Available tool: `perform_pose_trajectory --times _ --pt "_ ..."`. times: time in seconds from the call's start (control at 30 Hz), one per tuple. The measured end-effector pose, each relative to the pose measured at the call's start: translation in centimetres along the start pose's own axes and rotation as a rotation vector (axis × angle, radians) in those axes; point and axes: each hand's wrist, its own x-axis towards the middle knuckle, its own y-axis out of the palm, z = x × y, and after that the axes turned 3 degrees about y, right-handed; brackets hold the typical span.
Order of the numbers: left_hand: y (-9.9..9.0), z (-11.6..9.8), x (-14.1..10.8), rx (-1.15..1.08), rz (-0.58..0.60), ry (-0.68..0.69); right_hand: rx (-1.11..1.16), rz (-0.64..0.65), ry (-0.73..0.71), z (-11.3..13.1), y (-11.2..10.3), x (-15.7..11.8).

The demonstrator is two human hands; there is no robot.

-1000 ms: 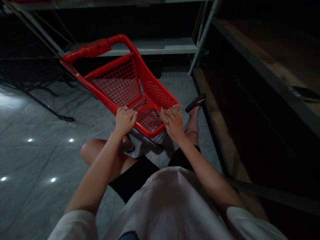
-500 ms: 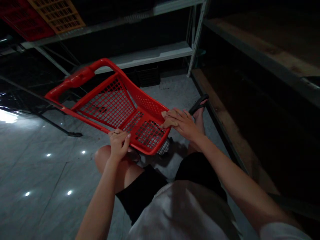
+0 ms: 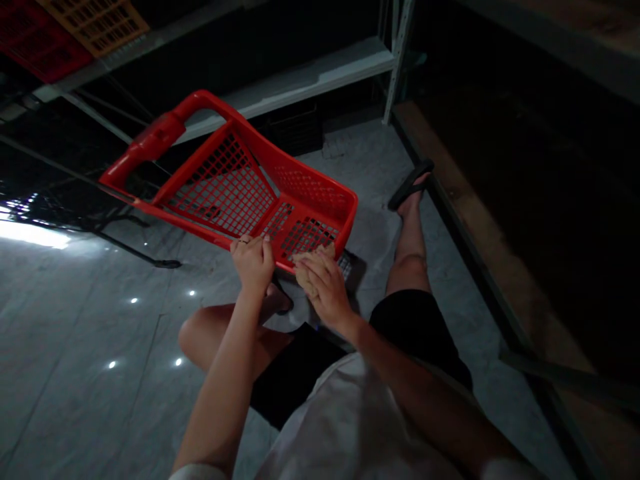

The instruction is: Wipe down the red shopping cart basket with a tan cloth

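The grey tiled floor [image 3: 80,320] spreads out under dim light, with spots of glare on it off to the left of the grip. From the head view, beyond both hands stands a metal shelf [image 3: 310,80]; a red crate [image 3: 40,40] and a yellow crate [image 3: 107,27] sit at its upper far left. Right of the grip runs a wooden edge [image 3: 475,207], with a sandal [image 3: 411,187] on the foot just beside it. The red shopping cart [image 3: 280,148] is directly ahead of the hands, between the person's legs and the shelf, its handle [image 3: 160,137] pointing away to the far left, so the end opposite the handle comes within easy reach. The left hand [image 3: 254,263] is closed over the near rim, fingers curled to the inside, which probably steadies the light plastic body. The right hand [image 3: 327,290] holds a tan cloth [image 3: 306,280] under spread fingers at the near corner, to the right of the left hand; spreading them likely keeps the soft cloth flat against the rim. How firmly it presses, I cannot tell. The legs are set wide, apparently making room for the cart near the body.
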Motion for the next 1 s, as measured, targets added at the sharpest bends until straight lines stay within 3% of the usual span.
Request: perform_pose_trajectory --times 0.1,0.2,0.3,0.37,0.47,0.63,0.73,0.8,0.83,1.0 --pt "0.3 -0.6 0.0 -0.029 -0.002 0.021 0.088 -0.063 0.053 -4.8 -1.2 2.9" --pt "0.7 -1.3 -0.1 -0.010 -0.042 0.017 0.206 -0.295 0.239 -9.6 -2.1 7.1" --pt "0.7 -1.8 -0.3 0.042 -0.060 -0.035 0.280 -0.411 0.368 -12.0 -2.1 10.3" --pt "0.1 -2.0 -0.2 0.081 -0.017 -0.055 0.310 -0.453 0.396 -11.2 -1.6 10.8" --pt "-1.6 -2.8 0.3 0.165 0.140 -0.024 0.373 -0.500 0.434 -6.9 -0.7 8.4" --pt "-3.3 -6.8 1.4 0.243 0.631 0.081 0.520 -0.411 0.552 2.4 0.5 0.7" --pt "-2.7 -8.8 1.5 0.166 0.887 0.278 0.583 -0.385 0.561 4.9 1.1 -2.0" --pt "-2.3 -9.3 1.4 0.099 0.956 0.374 0.584 -0.404 0.533 4.3 1.3 -2.2" --pt "-2.2 -9.5 1.3 0.078 0.966 0.358 0.572 -0.415 0.517 3.3 1.4 -1.9" --pt "-2.9 -10.8 1.2 0.065 0.866 -0.050 0.581 -0.558 0.612 -4.9 1.0 3.8"
